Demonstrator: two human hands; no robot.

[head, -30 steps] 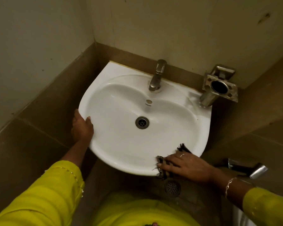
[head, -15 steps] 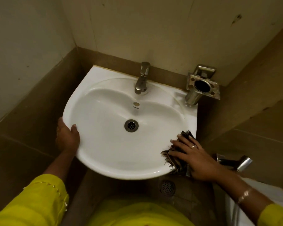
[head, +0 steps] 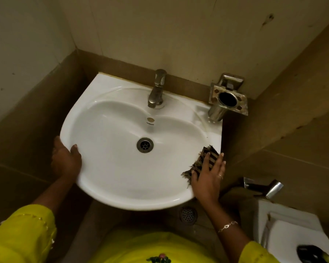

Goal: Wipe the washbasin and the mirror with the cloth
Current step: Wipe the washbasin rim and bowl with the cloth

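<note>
- Head view: the white washbasin (head: 122,168) sits in a corner, its back edge against the brown tiled wall and its left rim near the side wall; its rounded front edge hangs free over the floor.
- The left hand (head: 66,160) clasps the basin's front-left rim, thumb on top and fingers below, closed on that edge.
- The right hand (head: 207,179) lies flat with fingers spread on the front-right rim, pressing the cloth (head: 201,164) down rather than clenching it. The cloth is dark, striped and frayed at its edges, and lies on the rim just inside the basin's right edge.
- The bowl is smooth, glossy ceramic, holding only its metal drain (head: 145,145) at the centre, with the overflow hole above it.
- A dull metal tap (head: 157,88) stands at the middle of the back edge.
- A metal tumbler holder (head: 227,99) projects over the back-right corner; its cup looks dark inside.
- A round floor drain (head: 188,215) shows below the front rim.
- No mirror is in view.
</note>
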